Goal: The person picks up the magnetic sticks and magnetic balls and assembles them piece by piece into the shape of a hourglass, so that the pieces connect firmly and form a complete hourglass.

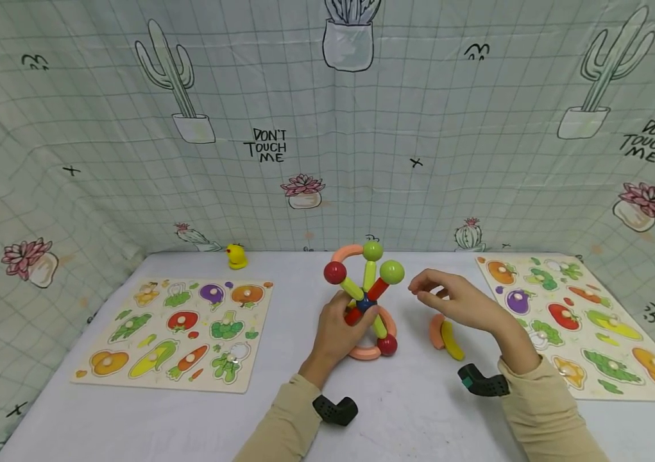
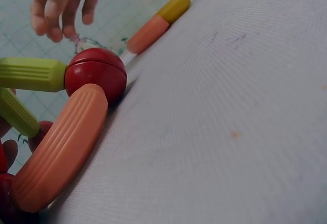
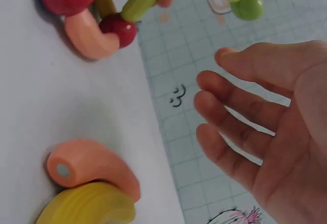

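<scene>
A magnetic ball-and-rod structure stands on the table, with a dark blue ball (image 1: 366, 304) at its centre. Its rods are yellow-green, red and curved salmon; red balls (image 1: 387, 345) and green balls (image 1: 392, 272) cap their ends. My left hand (image 1: 339, 330) grips it near the blue centre, with the thumb and fingers around the rods. To the right, my right hand (image 1: 459, 298) hovers apart from the structure, its fingers loosely bent around nothing. Below that hand lie a curved salmon rod (image 3: 92, 163) and a curved yellow rod (image 3: 89, 206), side by side and touching.
A vegetable puzzle board (image 1: 200, 378) lies on the left and another puzzle board (image 1: 584, 350) on the right, beside my right forearm. At the back left sits a small yellow toy duck (image 1: 237, 256). A patterned cloth backdrop (image 1: 356, 128) rises behind the table.
</scene>
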{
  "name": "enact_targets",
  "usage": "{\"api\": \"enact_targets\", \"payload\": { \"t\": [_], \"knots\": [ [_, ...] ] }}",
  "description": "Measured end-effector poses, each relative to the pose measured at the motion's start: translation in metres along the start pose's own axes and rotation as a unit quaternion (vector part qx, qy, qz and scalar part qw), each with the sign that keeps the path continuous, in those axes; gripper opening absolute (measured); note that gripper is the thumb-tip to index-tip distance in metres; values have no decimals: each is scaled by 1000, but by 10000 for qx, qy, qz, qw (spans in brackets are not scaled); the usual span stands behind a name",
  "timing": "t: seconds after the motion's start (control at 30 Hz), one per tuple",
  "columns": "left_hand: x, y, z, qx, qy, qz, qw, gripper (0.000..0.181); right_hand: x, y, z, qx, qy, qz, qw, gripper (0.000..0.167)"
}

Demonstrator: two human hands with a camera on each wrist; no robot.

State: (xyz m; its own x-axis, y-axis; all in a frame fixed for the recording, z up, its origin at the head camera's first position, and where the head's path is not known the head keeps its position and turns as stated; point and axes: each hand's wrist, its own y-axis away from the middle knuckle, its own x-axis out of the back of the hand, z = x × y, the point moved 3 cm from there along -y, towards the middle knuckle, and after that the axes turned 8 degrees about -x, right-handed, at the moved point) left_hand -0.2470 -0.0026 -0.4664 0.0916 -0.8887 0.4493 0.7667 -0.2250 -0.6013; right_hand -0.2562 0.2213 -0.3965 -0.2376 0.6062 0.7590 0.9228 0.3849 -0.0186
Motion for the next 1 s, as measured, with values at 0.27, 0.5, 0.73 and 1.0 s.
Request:
{"api": "enact_targets", "payload": {
  "t": [0.27,0.5,0.73,1.0],
  "knots": [
    [0,0,1,24,-5,-4,10000,33,-13,2,20,-255,200,-967,9948,25],
    [0,0,0,32,-21,5,10000,33,-17,3,26,-305,251,-1400,9894,33],
    [0,0,2,-25,-64,13,10000,31,-17,6,26,-742,-133,-1940,9781,37],
    [0,0,2,32,-44,-25,10000,32,-15,7,25,-525,200,-1699,9838,30]
  ]
}}
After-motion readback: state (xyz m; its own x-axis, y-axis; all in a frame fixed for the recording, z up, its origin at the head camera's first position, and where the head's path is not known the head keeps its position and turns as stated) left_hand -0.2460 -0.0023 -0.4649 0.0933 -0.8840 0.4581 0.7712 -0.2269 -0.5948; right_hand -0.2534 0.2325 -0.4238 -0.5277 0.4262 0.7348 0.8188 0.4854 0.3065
